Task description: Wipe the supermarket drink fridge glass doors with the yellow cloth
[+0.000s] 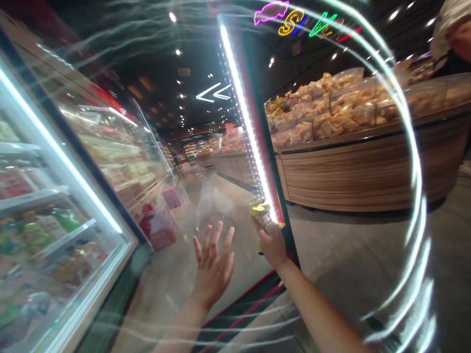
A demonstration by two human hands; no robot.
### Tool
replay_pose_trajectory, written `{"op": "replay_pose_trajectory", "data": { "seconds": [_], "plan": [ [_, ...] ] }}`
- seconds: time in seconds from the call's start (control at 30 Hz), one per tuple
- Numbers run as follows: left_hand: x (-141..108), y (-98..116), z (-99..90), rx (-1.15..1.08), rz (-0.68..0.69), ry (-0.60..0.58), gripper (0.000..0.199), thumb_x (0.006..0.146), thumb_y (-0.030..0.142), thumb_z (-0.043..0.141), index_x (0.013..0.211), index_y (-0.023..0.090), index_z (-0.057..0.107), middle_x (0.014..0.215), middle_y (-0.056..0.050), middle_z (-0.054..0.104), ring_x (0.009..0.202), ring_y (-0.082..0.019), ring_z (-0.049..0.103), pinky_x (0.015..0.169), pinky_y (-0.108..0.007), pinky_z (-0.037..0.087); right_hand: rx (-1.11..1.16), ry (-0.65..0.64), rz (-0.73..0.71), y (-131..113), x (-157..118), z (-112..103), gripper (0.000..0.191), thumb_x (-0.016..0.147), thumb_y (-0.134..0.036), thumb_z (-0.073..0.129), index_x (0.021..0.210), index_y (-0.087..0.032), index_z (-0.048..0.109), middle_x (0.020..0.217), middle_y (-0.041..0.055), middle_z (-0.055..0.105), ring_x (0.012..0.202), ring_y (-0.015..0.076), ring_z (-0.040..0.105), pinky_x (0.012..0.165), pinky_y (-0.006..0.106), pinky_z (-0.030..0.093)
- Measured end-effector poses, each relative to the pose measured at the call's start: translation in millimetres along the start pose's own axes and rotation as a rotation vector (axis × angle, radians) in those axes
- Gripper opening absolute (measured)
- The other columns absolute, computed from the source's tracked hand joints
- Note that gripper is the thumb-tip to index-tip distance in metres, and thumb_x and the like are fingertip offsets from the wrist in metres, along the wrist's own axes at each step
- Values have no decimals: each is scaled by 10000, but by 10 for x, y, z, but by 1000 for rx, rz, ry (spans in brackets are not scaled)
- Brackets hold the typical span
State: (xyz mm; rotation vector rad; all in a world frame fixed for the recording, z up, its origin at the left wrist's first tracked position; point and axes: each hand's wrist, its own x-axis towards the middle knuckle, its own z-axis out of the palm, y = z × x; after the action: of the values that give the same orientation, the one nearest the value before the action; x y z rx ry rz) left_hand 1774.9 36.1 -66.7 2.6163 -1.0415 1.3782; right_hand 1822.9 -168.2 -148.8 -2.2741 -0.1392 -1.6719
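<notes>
An open glass door (235, 245) with a dark frame stands in front of me, and a bright light strip (246, 113) runs down its edge. My right hand (273, 245) is closed on a yellow cloth (261, 213) and presses it against the lower part of that strip. Part of the cloth is hidden behind the fingers. To the left of it, my left hand (214, 264) is open with its fingers spread. Its palm faces the glass, and I cannot tell if it touches the pane. It holds nothing.
At left is a lit refrigerated cabinet (69, 225) with packaged goods on its shelves. Reddish boxes or baskets (158, 228) stand on the floor beyond the glass. A curved wooden counter (349, 171) piled with bagged goods (327, 108) is at right, with a person (451, 34) behind it.
</notes>
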Motion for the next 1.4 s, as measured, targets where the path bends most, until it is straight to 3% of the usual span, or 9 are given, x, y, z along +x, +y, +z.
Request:
{"op": "replay_pose_trajectory", "data": {
  "seconds": [0.17, 0.3, 0.57, 0.67, 0.8, 1.03, 1.13, 1.23, 1.4],
  "plan": [
    [26, 62, 33, -13, -6, 0, 760, 943, 224, 573, 1614, 306, 226, 1697, -85, 223, 1583, -295, 117, 1273, -585, 23, -55, 125, -90, 213, 79, -261, 424, 988, -164, 563, 1347, -370, 652, 1364, 43, 655, 1302, 234, 562, 1097, 408, 445],
    [72, 68, 53, -21, 19, 34, 756, 933, 223, 578, 1609, 303, 248, 1687, -84, 256, 1581, -287, 137, 1276, -573, 20, -139, 87, -181, 396, 476, -288, 497, 980, -138, 558, 1423, -364, 577, 1439, 25, 619, 1402, 264, 480, 1222, 536, 284],
    [327, -1, -11, -26, 7, 85, 769, 937, 209, 571, 1617, 295, 221, 1679, -92, 274, 1572, -294, 173, 1279, -567, 71, -133, 87, -137, 269, 2507, -430, 462, 1057, -182, 412, 1503, -281, 481, 1626, 35, 393, 1529, 287, 277, 1243, 614, 172],
    [357, 10, 15, -29, -10, 76, 768, 943, 212, 570, 1619, 292, 214, 1684, -94, 261, 1575, -298, 159, 1277, -572, 73, -106, 89, -137, 227, 2845, -506, 492, 1044, -175, 420, 1524, -277, 450, 1654, 46, 324, 1548, 294, 223, 1244, 614, 159],
    [225, 84, 127, -36, -14, 37, 751, 942, 187, 560, 1612, 287, 238, 1685, -103, 255, 1578, -304, 140, 1268, -602, 74, -110, 52, -113, 286, 2309, -419, 588, 992, -149, 461, 1557, -302, 400, 1664, 49, 311, 1559, 306, 189, 1238, 615, 178],
    [-254, 155, 331, -51, 1, -34, 720, 910, 211, 603, 1576, 306, 345, 1663, -86, 321, 1585, -283, 110, 1273, -572, -10, -223, -30, 32, 362, 36, -24, 531, 958, -141, 518, 1473, -265, 542, 1502, 145, 532, 1493, 343, 322, 1211, 633, 211],
    [-429, 65, 329, -38, -9, -78, 723, 916, 225, 600, 1582, 310, 331, 1663, -87, 322, 1582, -287, 133, 1274, -567, -7, -224, -52, 14, 419, -615, 30, 501, 936, -75, 501, 1380, -262, 635, 1371, 133, 625, 1414, 318, 437, 1177, 580, 320],
    [-558, -71, 300, -40, -33, -78, 761, 924, 204, 573, 1605, 319, 253, 1683, -76, 274, 1583, -284, 123, 1276, -562, 13, -148, -2, 110, 342, -654, 12, 506, 900, -39, 489, 1295, -276, 698, 1339, 110, 633, 1328, 285, 523, 1124, 512, 416],
    [-782, -204, 265, -57, -65, -56, 827, 917, 211, 584, 1622, 314, 165, 1714, -59, 138, 1590, -284, 47, 1275, -560, -20, 55, 224, 406, -266, 24, 145, 597, 901, -64, 387, 1440, -241, 573, 1511, 121, 499, 1407, 265, 454, 1139, 502, 423]
  ]
}}
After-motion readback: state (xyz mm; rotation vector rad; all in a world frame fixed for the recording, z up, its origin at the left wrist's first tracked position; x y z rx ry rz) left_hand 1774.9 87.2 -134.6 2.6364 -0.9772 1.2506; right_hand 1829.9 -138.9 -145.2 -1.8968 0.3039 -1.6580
